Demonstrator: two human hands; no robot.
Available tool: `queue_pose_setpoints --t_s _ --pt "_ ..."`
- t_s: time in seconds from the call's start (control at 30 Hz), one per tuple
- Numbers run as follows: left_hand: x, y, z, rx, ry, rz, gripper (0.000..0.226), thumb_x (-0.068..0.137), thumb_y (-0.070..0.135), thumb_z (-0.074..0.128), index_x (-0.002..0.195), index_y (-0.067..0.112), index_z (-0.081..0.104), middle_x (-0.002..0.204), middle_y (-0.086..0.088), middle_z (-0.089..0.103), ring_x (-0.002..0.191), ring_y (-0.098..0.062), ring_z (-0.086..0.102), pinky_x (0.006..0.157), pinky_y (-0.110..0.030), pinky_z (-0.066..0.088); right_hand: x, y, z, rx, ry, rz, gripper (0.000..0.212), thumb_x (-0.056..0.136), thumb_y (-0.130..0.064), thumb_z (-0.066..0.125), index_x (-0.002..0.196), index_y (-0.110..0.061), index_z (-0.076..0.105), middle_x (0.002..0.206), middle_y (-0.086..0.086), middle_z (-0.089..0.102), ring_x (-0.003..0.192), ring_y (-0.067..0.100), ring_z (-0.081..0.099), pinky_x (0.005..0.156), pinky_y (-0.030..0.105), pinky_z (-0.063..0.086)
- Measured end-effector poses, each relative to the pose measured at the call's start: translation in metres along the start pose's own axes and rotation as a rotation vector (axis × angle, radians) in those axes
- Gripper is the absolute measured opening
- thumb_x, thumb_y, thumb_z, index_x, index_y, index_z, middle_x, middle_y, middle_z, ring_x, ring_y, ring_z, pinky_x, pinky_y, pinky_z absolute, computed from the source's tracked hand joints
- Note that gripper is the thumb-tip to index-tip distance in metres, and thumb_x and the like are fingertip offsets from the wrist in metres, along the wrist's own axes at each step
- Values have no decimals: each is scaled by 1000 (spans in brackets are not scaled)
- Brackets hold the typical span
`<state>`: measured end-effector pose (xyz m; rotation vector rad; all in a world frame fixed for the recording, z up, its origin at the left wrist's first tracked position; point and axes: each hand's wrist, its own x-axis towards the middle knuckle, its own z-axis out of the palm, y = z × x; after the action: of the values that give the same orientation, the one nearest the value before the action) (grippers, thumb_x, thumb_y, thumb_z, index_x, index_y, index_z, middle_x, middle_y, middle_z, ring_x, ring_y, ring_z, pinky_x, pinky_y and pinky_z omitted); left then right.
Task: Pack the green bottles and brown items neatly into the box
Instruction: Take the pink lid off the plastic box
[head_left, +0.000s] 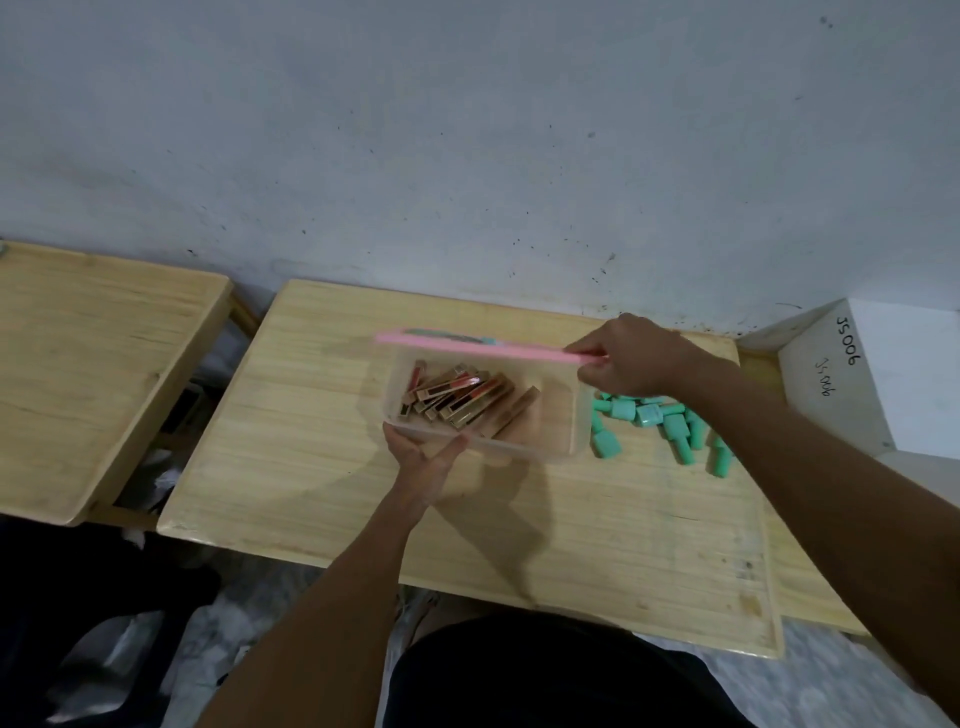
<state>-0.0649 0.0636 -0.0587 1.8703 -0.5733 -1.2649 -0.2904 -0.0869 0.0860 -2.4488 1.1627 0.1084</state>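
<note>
Right hand (631, 358) beside white box (852, 379) marked "JS006".

Several green bottles (670, 415) hidden behind the right forearm (779, 441).

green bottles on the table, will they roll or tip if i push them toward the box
The green bottles look squarish and lie on their sides beside the clear plastic box, so they would probably slide rather than roll. They seem small and light, so a push may scatter the loose cluster. Their smooth surface might be slippery to pinch.
</note>
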Motion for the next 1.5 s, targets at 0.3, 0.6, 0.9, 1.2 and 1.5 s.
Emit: queue_pose_setpoints --t_s 0.3,0.6,0.9,1.2,1.5 --pt "15 9 -28 15 266 165 47 88 36 62 128 19 45 122 -6 55 116 -30 55 94 -46 50 13 -8 -14 119 435 14 27 100 -18 50 120 -15 67 95 10 73 74 24 61 67 28 42" --pt "15 97 -62 -22 414 248 53 92 57 43 104 11 66 109 -8 65 100 -21 60 92 -35 46 34 -96 15 164 732 -202 35 88 -20 54 120 -23 68 104 -2 72 86 19 66 66 30 53" --pt "3 154 -109 -406 3 97 28 90 1 51 117 -4 58 98 -16 69 87 -29 66 73 -40 55 65 -151 83 -44 653 -465 43 79 -28 57 121 -26 68 117 -1 68 100 23 64 75 33 51" --pt "32 130 -173 -95 353 105 49 83 7 58 129 10 40 117 -12 58 92 -24 59 72 -35 53 65 -137 119 152 66 -130 69 83 -55 65 143 -28 45 148 -1 39 135 15 38 110 29 29" --pt "54 94 -195 331 182 82 45 86 7 57 130 16 50 105 -8 55 73 -16 52 51 -17 37 75 -141 140 36 -110 -68 43 93 -34 56 135 -32 53 137 -6 54 125 18 51 97 34 43"
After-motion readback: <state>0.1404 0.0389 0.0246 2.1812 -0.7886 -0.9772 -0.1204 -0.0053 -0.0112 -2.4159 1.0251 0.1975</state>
